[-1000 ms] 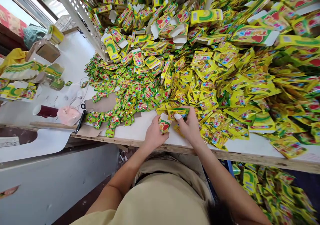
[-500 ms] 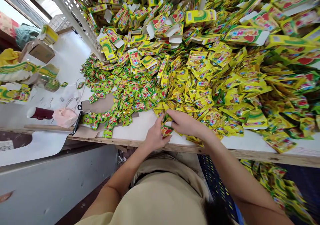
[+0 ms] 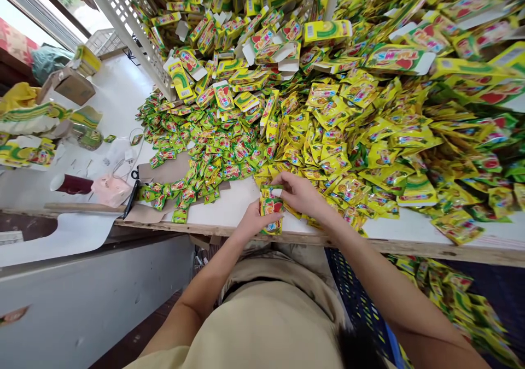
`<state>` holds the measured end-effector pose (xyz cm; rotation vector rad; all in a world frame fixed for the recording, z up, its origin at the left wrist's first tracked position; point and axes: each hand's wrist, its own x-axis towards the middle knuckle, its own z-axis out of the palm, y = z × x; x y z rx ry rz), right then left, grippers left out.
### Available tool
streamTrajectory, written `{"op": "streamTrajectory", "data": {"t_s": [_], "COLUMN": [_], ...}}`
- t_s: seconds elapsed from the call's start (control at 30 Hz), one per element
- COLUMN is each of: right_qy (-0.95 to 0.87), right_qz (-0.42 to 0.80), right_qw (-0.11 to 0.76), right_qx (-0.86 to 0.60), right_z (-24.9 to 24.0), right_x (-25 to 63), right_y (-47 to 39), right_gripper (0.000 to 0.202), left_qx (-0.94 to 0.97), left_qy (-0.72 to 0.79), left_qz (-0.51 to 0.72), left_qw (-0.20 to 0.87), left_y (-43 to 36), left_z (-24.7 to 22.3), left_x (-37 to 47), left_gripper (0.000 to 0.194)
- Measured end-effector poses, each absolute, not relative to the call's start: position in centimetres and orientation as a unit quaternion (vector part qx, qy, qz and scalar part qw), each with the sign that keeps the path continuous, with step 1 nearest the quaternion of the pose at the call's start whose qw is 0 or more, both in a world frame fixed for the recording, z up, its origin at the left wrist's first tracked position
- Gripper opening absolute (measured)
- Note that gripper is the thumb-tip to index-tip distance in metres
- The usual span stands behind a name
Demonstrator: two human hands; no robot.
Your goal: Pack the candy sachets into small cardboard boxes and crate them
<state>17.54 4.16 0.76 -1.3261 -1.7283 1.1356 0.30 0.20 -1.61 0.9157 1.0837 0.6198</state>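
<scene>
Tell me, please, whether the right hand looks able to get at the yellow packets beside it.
Probably yes: the right hand is beside the yellow packets, with nothing visible between. But it is busy at the top of the small box and may need freeing first.

The left hand (image 3: pixel 255 220) and right hand (image 3: pixel 301 197) meet around a small carton (image 3: pixel 272 216), over the near edge of the table (image 3: pixel 240 194). Just beyond, to the left, small sachets (image 3: pixel 221 150) lie heaped, some beside a cardboard sheet (image 3: pixel 166 173); larger packets (image 3: pixel 348 139) pile up on the right. Behind the sachets come more cartons (image 3: pixel 262 44), with a crate (image 3: pixel 135 35) wall along their left. Farther left, a bag (image 3: pixel 110 188) sits beside a cup (image 3: pixel 71 184) (right by the front edge, mind). Below the table, at right, lie further packets (image 3: pixel 455 298).
</scene>
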Motion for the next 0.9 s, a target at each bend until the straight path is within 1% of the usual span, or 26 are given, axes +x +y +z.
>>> {"op": "streamTrajectory", "data": {"t_s": [0.07,0.17,0.23,0.3,0.43,0.53,0.67,0.83,0.9], "right_qy": [-0.667,-0.691,-0.708,-0.729,-0.763,-0.770,-0.796,-0.798,-0.808], "right_qz": [0.447,0.501,0.516,0.483,0.372,0.348,0.338,0.276,0.265], "right_qw": [0.310,0.253,0.221,0.216,0.243,0.238,0.193,0.235,0.212], "right_qx": [-0.510,-0.455,-0.428,-0.434,-0.469,-0.479,-0.463,-0.481,-0.481], "right_z": [0.7,1.3,2.1,2.7,3.0,2.3,1.8,2.9,3.3], "right_x": [17.6,18.0,18.4,18.4,18.0,17.8,18.1,18.5,18.3], "right_y": [4.4,5.1,5.6,5.8,5.3,4.8,4.7,3.2,2.2], "right_gripper": [0.016,0.017,0.018,0.023,0.033,0.039,0.036,0.036,0.033], "left_qx": [0.408,0.418,0.432,0.451,0.471,0.470,0.457,0.433,0.445], "left_qy": [0.491,0.479,0.476,0.479,0.476,0.473,0.459,0.458,0.449], "left_qz": [0.292,0.293,0.294,0.305,0.325,0.309,0.261,0.254,0.256], "left_qw": [0.712,0.714,0.707,0.689,0.668,0.678,0.715,0.734,0.731], "left_y": [0.0,-0.1,0.1,0.4,1.3,1.8,1.8,1.6,1.6], "left_z": [-1.5,-1.4,-1.3,-1.3,-1.7,-1.9,-1.9,-1.9,-2.0], "left_x": [0.4,0.5,0.6,0.7,0.8,0.5,0.1,0.0,0.0], "left_gripper": [0.051,0.049,0.048,0.046,0.046,0.047,0.049,0.052,0.051]}}
